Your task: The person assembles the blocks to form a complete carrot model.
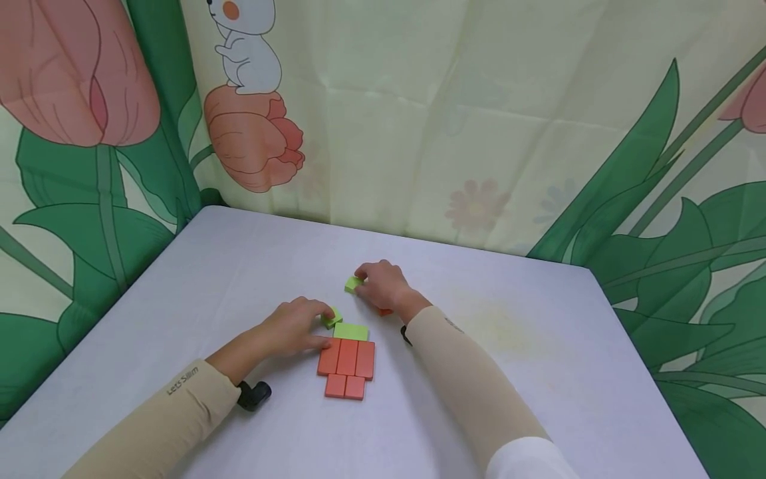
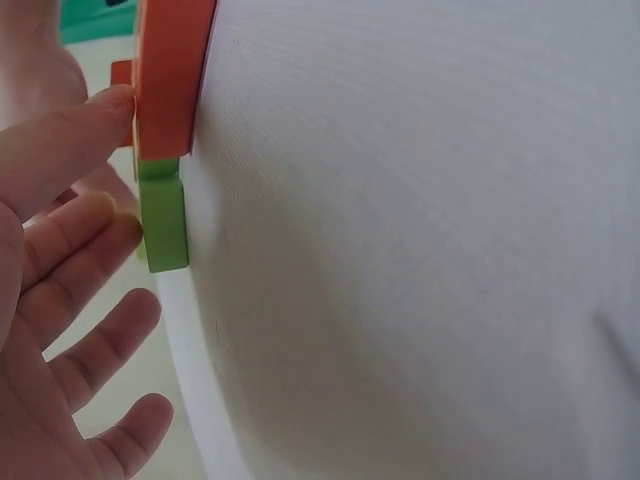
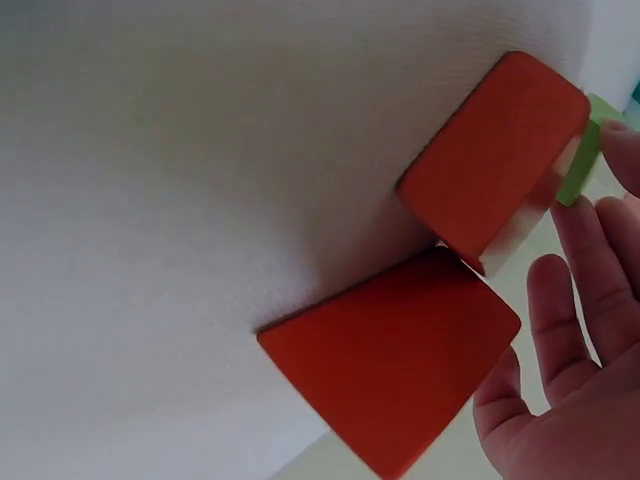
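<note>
In the head view my left hand (image 1: 294,326) has its fingertips on a small green block (image 1: 332,319) and its thumb at the left edge of the red blocks (image 1: 348,358). The left wrist view shows those fingers loosely extended beside the green block's side. A wider green block (image 1: 351,331) lies against the top of the red row. Farther back, my right hand (image 1: 385,286) pinches another green block (image 1: 353,285) between thumb and fingers. Below this hand, in the right wrist view, are a red block (image 3: 500,160) and a second red block (image 3: 395,355), mostly hidden from the head camera.
Two smaller red blocks (image 1: 344,386) sit against the bottom of the red row. A pale cloth covers the table (image 1: 526,412). Behind its far edge hangs a printed curtain (image 1: 383,133) with flowers and leaves.
</note>
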Available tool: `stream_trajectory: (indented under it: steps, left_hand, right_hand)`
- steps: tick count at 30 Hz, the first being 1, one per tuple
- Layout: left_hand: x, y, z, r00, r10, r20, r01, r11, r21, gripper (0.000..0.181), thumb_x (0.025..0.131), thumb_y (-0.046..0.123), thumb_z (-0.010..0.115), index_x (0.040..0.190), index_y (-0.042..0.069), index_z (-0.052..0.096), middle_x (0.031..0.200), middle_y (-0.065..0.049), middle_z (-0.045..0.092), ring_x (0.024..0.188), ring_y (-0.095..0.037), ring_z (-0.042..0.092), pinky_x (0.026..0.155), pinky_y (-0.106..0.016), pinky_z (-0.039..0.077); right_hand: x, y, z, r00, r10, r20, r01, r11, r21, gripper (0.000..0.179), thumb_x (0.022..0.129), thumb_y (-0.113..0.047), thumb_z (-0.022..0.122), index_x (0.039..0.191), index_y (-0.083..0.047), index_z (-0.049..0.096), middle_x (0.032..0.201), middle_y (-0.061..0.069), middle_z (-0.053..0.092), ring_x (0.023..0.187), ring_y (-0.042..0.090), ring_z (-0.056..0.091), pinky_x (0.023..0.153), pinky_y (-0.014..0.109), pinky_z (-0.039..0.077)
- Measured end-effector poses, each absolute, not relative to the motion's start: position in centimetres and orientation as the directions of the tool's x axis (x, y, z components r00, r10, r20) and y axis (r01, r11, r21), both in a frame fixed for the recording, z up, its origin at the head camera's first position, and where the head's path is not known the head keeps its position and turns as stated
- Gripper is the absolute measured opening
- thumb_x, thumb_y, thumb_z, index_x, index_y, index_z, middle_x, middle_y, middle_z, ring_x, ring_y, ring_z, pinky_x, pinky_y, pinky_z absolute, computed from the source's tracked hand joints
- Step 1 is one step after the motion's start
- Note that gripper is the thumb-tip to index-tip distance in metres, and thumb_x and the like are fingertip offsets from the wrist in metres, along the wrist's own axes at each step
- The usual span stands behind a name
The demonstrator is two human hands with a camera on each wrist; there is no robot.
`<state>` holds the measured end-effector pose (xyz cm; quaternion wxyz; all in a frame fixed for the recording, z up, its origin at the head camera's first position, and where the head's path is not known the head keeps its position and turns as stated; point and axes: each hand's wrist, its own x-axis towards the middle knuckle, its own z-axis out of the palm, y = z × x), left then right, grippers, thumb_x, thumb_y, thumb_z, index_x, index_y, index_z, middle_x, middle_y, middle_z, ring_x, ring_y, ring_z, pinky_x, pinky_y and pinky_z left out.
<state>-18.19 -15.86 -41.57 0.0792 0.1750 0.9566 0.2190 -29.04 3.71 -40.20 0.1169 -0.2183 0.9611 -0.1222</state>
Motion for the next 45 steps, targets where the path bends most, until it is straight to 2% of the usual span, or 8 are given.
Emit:
stream_trajectory:
  steps: [5, 8, 12, 26, 29, 34, 41, 45]
  left_hand:
    - [-18.2, -15.8, -41.6, -0.930, 0.356, -0.092, 0.281, 0.849, 0.447, 0.046, 0.082, 0.030, 0.085, 0.120, 0.013, 0.067, 0.112, 0.002, 0.065, 0.108, -0.025, 0.057, 0.092, -0.046, 0.048]
    - [-18.2, -15.8, -41.4, -0.931, 0.352, -0.100, 0.273, 0.849, 0.452, 0.046, 0.082, 0.030, 0.085, 0.120, 0.013, 0.067, 0.113, 0.001, 0.064, 0.108, -0.025, 0.057, 0.092, -0.046, 0.048]
    - [-18.1, -15.7, -41.4, -0.928, 0.361, -0.094, 0.282, 0.845, 0.454, 0.046, 0.081, 0.030, 0.085, 0.120, 0.012, 0.067, 0.113, 0.001, 0.065, 0.108, -0.026, 0.057, 0.091, -0.046, 0.048]
    - [-18.1, -15.6, -41.6, -0.931, 0.350, -0.100, 0.273, 0.853, 0.445, 0.046, 0.081, 0.029, 0.085, 0.120, 0.013, 0.067, 0.112, 0.001, 0.064, 0.106, -0.024, 0.057, 0.089, -0.045, 0.049]
    - [-18.1, -15.7, -41.6, -0.931, 0.352, -0.096, 0.277, 0.854, 0.441, 0.046, 0.081, 0.029, 0.085, 0.120, 0.013, 0.067, 0.112, 0.001, 0.064, 0.106, -0.024, 0.057, 0.089, -0.045, 0.049]
    - [-18.0, -15.7, -41.7, -0.932, 0.351, -0.095, 0.278, 0.856, 0.436, 0.046, 0.081, 0.029, 0.085, 0.120, 0.012, 0.067, 0.112, 0.001, 0.065, 0.107, -0.025, 0.057, 0.089, -0.046, 0.049]
    - [-17.9, -15.6, -41.2, -0.924, 0.377, -0.070, 0.311, 0.843, 0.440, 0.044, 0.082, 0.027, 0.085, 0.118, 0.010, 0.068, 0.111, 0.000, 0.066, 0.106, -0.025, 0.057, 0.089, -0.047, 0.048]
    - [-17.8, -15.6, -41.1, -0.917, 0.395, -0.056, 0.332, 0.834, 0.441, 0.043, 0.082, 0.026, 0.085, 0.117, 0.009, 0.068, 0.111, -0.001, 0.066, 0.106, -0.027, 0.058, 0.088, -0.048, 0.048]
  right_hand:
    - [-28.0, 4.2, -39.7, -0.888, -0.439, -0.140, -0.360, 0.851, -0.382, 0.036, 0.097, -0.028, 0.065, 0.132, -0.018, 0.066, 0.118, 0.004, 0.062, 0.108, 0.024, 0.050, 0.077, 0.033, 0.050]
    - [-27.3, 4.4, -39.4, -0.888, -0.444, -0.122, -0.359, 0.833, -0.421, 0.036, 0.096, -0.029, 0.068, 0.130, -0.017, 0.067, 0.116, 0.005, 0.062, 0.106, 0.023, 0.049, 0.072, 0.031, 0.049]
    - [-26.4, 4.9, -39.2, -0.879, -0.470, -0.075, -0.407, 0.824, -0.394, 0.034, 0.095, -0.029, 0.069, 0.126, -0.015, 0.069, 0.109, 0.000, 0.067, 0.106, 0.021, 0.051, 0.084, 0.035, 0.045]
    - [-23.8, 7.4, -39.3, -0.869, -0.486, -0.096, -0.415, 0.819, -0.396, 0.036, 0.093, -0.025, 0.072, 0.126, -0.009, 0.068, 0.109, 0.002, 0.068, 0.103, 0.019, 0.056, 0.085, 0.033, 0.049]
    - [-23.3, 7.8, -39.5, -0.864, -0.494, -0.094, -0.420, 0.811, -0.408, 0.026, 0.093, -0.023, 0.072, 0.115, -0.010, 0.069, 0.107, 0.001, 0.069, 0.100, 0.018, 0.061, 0.084, 0.033, 0.050]
    - [-22.7, 8.2, -39.9, -0.858, -0.509, -0.073, -0.439, 0.799, -0.410, 0.013, 0.092, -0.021, 0.073, 0.095, -0.013, 0.064, 0.086, -0.002, 0.066, 0.086, 0.017, 0.062, 0.078, 0.034, 0.050]
    - [-22.2, 8.3, -40.2, -0.863, -0.498, -0.081, -0.425, 0.804, -0.415, 0.027, 0.091, -0.021, 0.073, 0.114, -0.008, 0.070, 0.105, 0.002, 0.069, 0.098, 0.019, 0.063, 0.087, 0.037, 0.051]
    - [-22.1, 8.4, -40.4, -0.867, -0.489, -0.094, -0.412, 0.810, -0.417, 0.029, 0.091, -0.022, 0.073, 0.116, -0.007, 0.070, 0.108, 0.003, 0.070, 0.101, 0.022, 0.064, 0.089, 0.038, 0.051]
